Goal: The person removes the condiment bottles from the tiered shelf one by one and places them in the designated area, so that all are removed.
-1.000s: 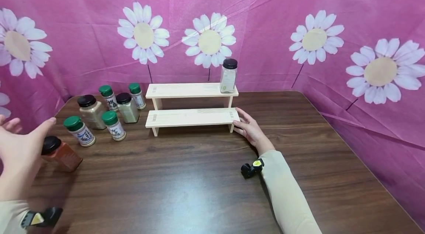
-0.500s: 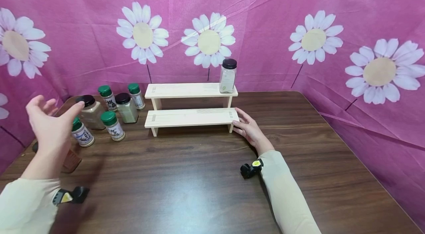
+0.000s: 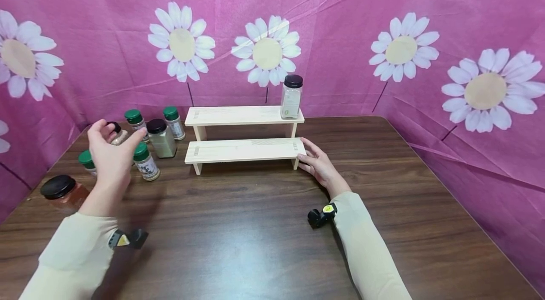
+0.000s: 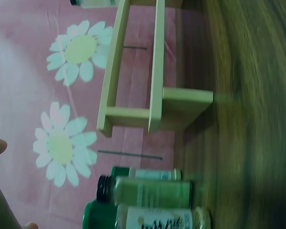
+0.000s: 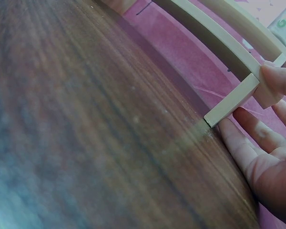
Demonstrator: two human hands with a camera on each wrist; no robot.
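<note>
My left hand (image 3: 112, 153) is over the jar group, thumb and fingers spread apart with nothing between them. It overlaps a black-lidded spice jar (image 3: 121, 136) and a green-capped spice bottle (image 3: 87, 160). Just right of the hand stand another green-capped bottle (image 3: 146, 165) and a black-lidded jar of pale green powder (image 3: 162, 141). My right hand (image 3: 322, 167) holds the right end of the lower tier of a two-step wooden shelf (image 3: 242, 150). In the right wrist view, the fingers (image 5: 257, 131) lie against the shelf's leg and one digit reaches its top board.
A black-lidded jar (image 3: 291, 99) stands at the right end of the upper tier. Two green-capped bottles, one the right-hand bottle (image 3: 173, 125), stand behind the jars. A jar of red spice (image 3: 68, 193) sits beside my left forearm. A flowered pink cloth (image 3: 340, 54) hangs behind the table.
My left hand has moved right and away from me, from the left edge past the red spice jar to the jar group. The right hand and the shelf keep their places.
</note>
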